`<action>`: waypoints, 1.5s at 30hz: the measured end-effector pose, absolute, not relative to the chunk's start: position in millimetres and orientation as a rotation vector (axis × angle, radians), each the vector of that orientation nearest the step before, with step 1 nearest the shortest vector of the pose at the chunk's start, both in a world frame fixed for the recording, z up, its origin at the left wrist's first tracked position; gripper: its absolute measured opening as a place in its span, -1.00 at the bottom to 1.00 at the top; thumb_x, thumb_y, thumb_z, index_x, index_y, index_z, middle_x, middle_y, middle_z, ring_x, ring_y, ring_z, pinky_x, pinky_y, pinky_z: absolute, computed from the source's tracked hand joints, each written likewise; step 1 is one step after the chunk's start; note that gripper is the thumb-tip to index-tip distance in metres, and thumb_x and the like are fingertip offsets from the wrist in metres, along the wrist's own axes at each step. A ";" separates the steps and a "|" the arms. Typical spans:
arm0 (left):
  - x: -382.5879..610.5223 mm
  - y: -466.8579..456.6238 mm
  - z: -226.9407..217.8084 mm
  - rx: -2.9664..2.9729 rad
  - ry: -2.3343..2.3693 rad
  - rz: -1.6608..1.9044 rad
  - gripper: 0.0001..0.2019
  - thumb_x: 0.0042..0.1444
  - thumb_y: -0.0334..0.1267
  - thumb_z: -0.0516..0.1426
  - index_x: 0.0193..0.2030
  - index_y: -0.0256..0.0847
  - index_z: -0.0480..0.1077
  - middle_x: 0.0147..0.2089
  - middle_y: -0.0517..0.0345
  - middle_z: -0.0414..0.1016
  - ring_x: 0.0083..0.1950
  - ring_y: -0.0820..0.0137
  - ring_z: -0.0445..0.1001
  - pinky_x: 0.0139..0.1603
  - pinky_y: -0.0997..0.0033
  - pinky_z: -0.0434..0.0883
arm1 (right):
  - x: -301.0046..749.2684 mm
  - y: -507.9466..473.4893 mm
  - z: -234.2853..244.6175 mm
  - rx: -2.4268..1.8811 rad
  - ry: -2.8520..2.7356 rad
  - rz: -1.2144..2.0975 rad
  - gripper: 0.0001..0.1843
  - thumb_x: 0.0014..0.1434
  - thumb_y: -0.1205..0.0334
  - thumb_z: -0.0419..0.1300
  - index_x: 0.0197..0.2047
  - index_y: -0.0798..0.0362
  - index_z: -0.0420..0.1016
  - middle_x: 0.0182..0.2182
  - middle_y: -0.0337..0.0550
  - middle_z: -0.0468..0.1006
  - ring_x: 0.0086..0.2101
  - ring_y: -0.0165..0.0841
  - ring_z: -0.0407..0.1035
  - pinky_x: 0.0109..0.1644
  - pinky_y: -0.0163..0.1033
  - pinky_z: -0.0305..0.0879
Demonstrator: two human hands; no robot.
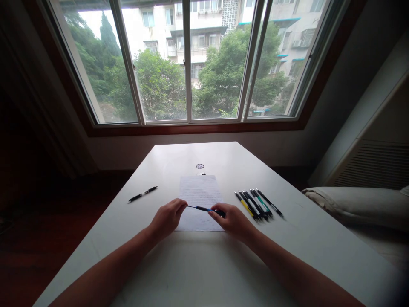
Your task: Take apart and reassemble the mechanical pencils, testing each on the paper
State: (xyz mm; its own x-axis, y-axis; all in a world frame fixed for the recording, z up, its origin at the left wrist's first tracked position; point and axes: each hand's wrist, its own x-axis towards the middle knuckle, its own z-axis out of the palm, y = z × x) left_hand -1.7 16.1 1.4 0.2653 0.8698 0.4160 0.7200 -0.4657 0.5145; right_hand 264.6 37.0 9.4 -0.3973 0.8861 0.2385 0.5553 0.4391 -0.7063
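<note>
Black and blue, the pen (202, 208) spans the gap between two hands, over a lined sheet (200, 187) on the white surface (191, 264). From where I stand, the left hand (166, 217) pinches a thin rod (191, 207) at the pen's end, while the right hand's (235, 221) fingers close around the barrel. Probably a refill going in or coming out; either way, the next move calls for a straight, steady line.

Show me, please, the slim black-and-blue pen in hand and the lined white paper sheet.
Slim black-and-blue pen (202, 208): head view, black section.
Lined white paper sheet (200, 194): head view, surface beyond the pen.
</note>
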 end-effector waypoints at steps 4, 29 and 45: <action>-3.4 18.6 1.1 2.193 1.621 1.054 -0.76 0.39 -0.13 -0.04 -0.11 -0.12 0.40 -0.19 0.13 0.54 -0.24 0.33 0.48 -0.19 0.39 0.37 | 267.4 37.2 12.2 -1.248 -2.087 0.712 -0.65 0.26 -0.03 0.14 -0.18 0.04 0.62 -0.31 -0.10 0.65 -0.37 -0.27 0.49 -0.31 -0.26 0.28; 14.7 0.7 -0.6 2.285 1.382 0.852 -0.77 0.39 -0.14 -0.04 -0.09 -0.12 0.40 -0.20 0.12 0.54 -0.24 0.37 0.47 -0.24 0.45 0.34 | 259.4 27.7 6.4 -1.031 -2.275 0.736 -0.71 0.24 0.06 0.19 -0.35 0.06 0.63 -0.51 -0.21 0.56 -0.50 -0.40 0.34 -0.38 -0.32 0.16; -6.3 22.0 -9.2 2.405 1.344 0.715 -0.85 0.17 -0.41 0.17 -0.16 -0.12 0.51 -0.09 0.08 0.51 -0.07 0.29 0.47 -0.02 0.35 0.41 | 262.3 31.4 3.4 -1.110 -2.277 0.766 -0.76 0.20 0.13 0.19 -0.38 0.10 0.58 -0.53 -0.22 0.53 -0.53 -0.44 0.27 -0.44 -0.34 0.09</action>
State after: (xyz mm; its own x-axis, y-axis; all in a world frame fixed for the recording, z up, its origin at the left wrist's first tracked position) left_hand -6.3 22.0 -9.2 0.4401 0.8540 0.2775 0.7078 -0.5201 0.4780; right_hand 262.3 31.4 3.4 -0.5493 0.8158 0.1806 0.5410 0.5120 -0.6672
